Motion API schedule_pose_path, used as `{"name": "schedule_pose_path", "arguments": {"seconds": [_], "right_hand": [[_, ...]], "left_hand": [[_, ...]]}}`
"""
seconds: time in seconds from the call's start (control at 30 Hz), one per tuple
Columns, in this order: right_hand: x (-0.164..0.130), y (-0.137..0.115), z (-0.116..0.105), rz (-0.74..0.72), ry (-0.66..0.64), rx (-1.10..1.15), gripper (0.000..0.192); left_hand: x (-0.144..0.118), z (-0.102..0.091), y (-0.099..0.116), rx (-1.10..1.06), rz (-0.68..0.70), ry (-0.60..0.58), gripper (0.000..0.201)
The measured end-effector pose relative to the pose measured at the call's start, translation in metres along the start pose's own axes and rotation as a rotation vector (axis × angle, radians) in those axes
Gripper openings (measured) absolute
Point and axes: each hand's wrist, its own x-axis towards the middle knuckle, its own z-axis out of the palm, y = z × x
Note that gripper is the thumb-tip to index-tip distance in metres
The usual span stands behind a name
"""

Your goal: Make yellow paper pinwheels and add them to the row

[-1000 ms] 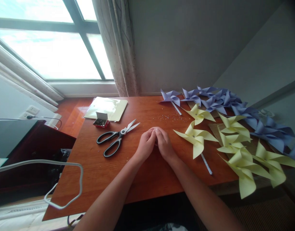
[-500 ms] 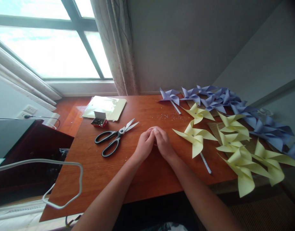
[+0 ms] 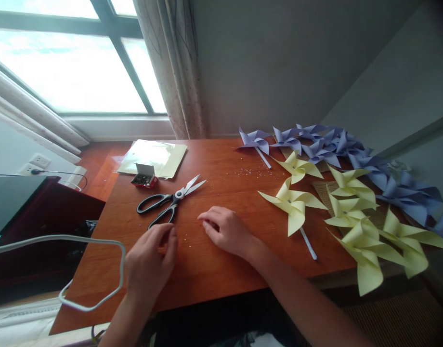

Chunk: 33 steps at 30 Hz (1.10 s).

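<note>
My left hand (image 3: 151, 260) is loosely curled at the near end of the scissors, its thumb apart from the fingers. Its fingertips overlap the lower handle loop; whether they touch it I cannot tell. I see nothing held in it. The scissors (image 3: 179, 194) have black handles and lie with their blades parted, pointing to the far right. My right hand (image 3: 225, 230) rests low over the middle of the table, palm down, fingers bent and thumb apart, with nothing visible in it. To its right lies a yellow paper pinwheel (image 3: 292, 205) with a white stick.
A small open box of dark pins (image 3: 145, 179) stands before the stacked pale sheets (image 3: 173, 161). Several purple pinwheels (image 3: 322, 150) and yellow pinwheels (image 3: 364, 243) cover the right side. Tiny scraps (image 3: 248, 171) dot the wooden table (image 3: 210, 161). A white cable (image 3: 122, 270) loops at the left.
My hands were clasped together over the table. They have parted: the left moved left and nearer to the scissors handles, the right slightly left and lower. The view shifted a little.
</note>
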Motion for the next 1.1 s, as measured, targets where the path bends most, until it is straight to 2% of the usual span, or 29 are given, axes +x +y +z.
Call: {"name": "schedule_pose_path", "arguments": {"seconds": [0.1, 0.13, 0.27, 0.37, 0.47, 0.57, 0.67, 0.7, 0.8, 0.9, 0.97, 1.1], "right_hand": [[-0.006, -0.009, 0.006, -0.188, -0.112, -0.206, 0.024], [-0.008, -0.012, 0.007, -0.237, -0.139, -0.259, 0.024], [-0.01, -0.02, 0.009, -0.34, -0.19, -0.373, 0.026], [-0.013, -0.022, 0.011, -0.382, -0.204, -0.426, 0.025], [-0.012, -0.02, 0.015, -0.366, -0.188, -0.477, 0.021], [-0.002, -0.015, 0.016, -0.287, -0.154, -0.52, 0.019], [0.015, -0.003, 0.008, -0.148, -0.095, -0.574, 0.017], [0.02, 0.003, 0.002, -0.042, -0.046, -0.6, 0.016], [0.029, 0.022, -0.021, 0.146, 0.086, -0.642, 0.016], [0.022, 0.035, -0.043, 0.253, 0.196, -0.639, 0.024], [0.011, 0.038, -0.052, 0.269, 0.25, -0.544, 0.026], [-0.016, 0.035, -0.055, 0.2, 0.355, -0.301, 0.025]], "left_hand": [[-0.006, -0.02, -0.033, 0.276, -0.075, 0.097, 0.025], [-0.006, -0.024, -0.041, 0.367, -0.078, 0.089, 0.033], [-0.006, -0.029, -0.059, 0.552, 0.01, -0.079, 0.046], [-0.015, -0.028, -0.059, 0.581, 0.013, -0.126, 0.047], [-0.032, -0.026, -0.051, 0.565, 0.022, -0.13, 0.049], [-0.051, -0.02, -0.037, 0.482, 0.089, -0.127, 0.055], [-0.06, -0.007, -0.019, 0.356, 0.234, -0.157, 0.066], [-0.06, -0.001, -0.013, 0.335, 0.273, -0.178, 0.068], [-0.051, 0.019, 0.005, 0.33, 0.355, -0.241, 0.073], [-0.033, 0.037, 0.022, 0.351, 0.455, -0.31, 0.075], [-0.018, 0.047, 0.031, 0.333, 0.509, -0.379, 0.082], [0.009, 0.062, 0.041, 0.276, 0.591, -0.503, 0.088]]}}
